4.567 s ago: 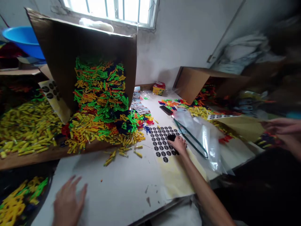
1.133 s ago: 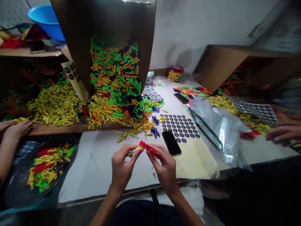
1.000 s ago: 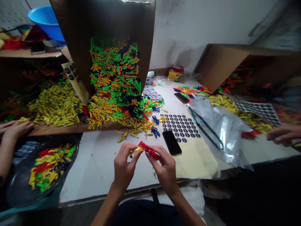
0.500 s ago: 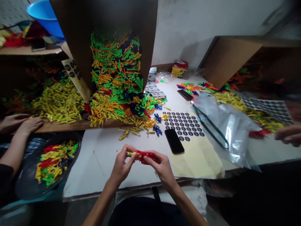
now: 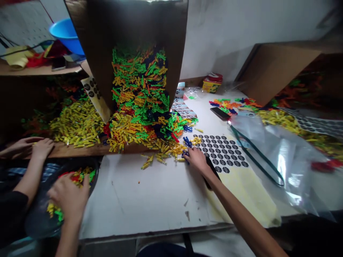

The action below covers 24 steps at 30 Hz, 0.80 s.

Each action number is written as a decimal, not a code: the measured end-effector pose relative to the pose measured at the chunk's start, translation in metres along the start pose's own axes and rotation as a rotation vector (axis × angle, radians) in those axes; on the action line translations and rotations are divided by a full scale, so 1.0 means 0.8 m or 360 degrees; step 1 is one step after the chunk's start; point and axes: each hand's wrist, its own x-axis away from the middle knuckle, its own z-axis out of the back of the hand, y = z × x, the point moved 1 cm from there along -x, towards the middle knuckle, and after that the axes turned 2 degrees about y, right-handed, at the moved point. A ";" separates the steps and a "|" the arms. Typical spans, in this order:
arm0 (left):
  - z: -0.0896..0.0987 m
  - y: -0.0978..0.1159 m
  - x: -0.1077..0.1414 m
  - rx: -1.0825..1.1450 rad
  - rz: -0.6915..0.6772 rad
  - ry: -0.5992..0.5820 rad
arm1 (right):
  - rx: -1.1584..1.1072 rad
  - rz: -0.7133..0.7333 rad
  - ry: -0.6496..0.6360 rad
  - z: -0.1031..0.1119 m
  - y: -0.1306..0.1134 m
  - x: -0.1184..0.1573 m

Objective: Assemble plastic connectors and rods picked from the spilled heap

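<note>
My left hand (image 5: 70, 194) is over a dark basin (image 5: 34, 217) at the left, its fingers spread. Beneath it lie small plastic pieces (image 5: 80, 175) in red, yellow, green and blue, partly hidden by the hand. My right hand (image 5: 197, 160) reaches to the edge of the heap on the white table (image 5: 128, 200). Its fingertips close on a blue plastic figure (image 5: 184, 154), mostly covered by them. Close by are two more blue figures (image 5: 187, 141), an orange-yellow figure (image 5: 196, 140) and several yellow tubes (image 5: 147, 162).
A large cardboard box (image 5: 177, 46) spills coloured figures (image 5: 139, 92). Under my right forearm lies a black phone (image 5: 211, 167), beside a sheet of round black stickers (image 5: 225, 146). Clear bags (image 5: 289, 167) and a green strap (image 5: 257, 153) lie right. A co-worker's hands (image 5: 43, 146) are at far left.
My hands held a red figure and a yellow tube together at the front; both are gone from them. My left hand has moved left over the basin, my right forward to the blue figures.
</note>
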 end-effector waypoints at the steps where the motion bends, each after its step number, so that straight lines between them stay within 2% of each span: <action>1: -0.012 0.024 0.007 0.0047 -0.0196 -0.0042 | 0.0005 0.0003 -0.0050 -0.003 -0.002 -0.002; 3: -0.040 0.089 0.026 0.0193 -0.0511 -0.0205 | -0.0062 0.0019 -0.0047 -0.007 -0.003 0.000; 5: -0.066 0.162 0.045 0.0238 -0.0714 -0.0420 | -0.0296 0.0014 0.0065 -0.009 0.002 0.007; 7: -0.088 0.223 0.057 0.0101 -0.0822 -0.0616 | -0.0703 -0.0009 0.0253 -0.008 0.008 0.020; 9: -0.103 0.262 0.059 -0.0058 -0.0868 -0.0796 | -0.1116 -0.0053 0.0410 -0.005 0.011 0.038; 11: -0.112 0.276 0.056 -0.0125 -0.0860 -0.0949 | -0.1495 -0.0153 0.0418 -0.002 0.007 0.060; 13: -0.112 0.273 0.052 -0.0035 -0.0780 -0.1050 | -0.1927 -0.0313 0.0283 0.001 -0.005 0.082; 15: -0.104 0.263 0.051 0.0279 -0.0610 -0.1098 | -0.2338 -0.0473 0.0140 0.002 -0.020 0.102; 17: -0.085 0.254 0.057 0.0828 -0.0350 -0.1170 | -0.2602 -0.0567 0.0066 0.002 -0.034 0.117; 19: -0.062 0.253 0.071 0.1428 -0.0049 -0.1255 | -0.2683 -0.0557 0.0024 0.002 -0.046 0.130; 21: -0.037 0.256 0.090 0.1829 0.0169 -0.1303 | -0.2619 -0.0455 -0.0013 0.004 -0.056 0.141; 24: -0.008 0.266 0.113 0.1931 0.0219 -0.1266 | -0.2401 -0.0279 0.0003 0.014 -0.069 0.156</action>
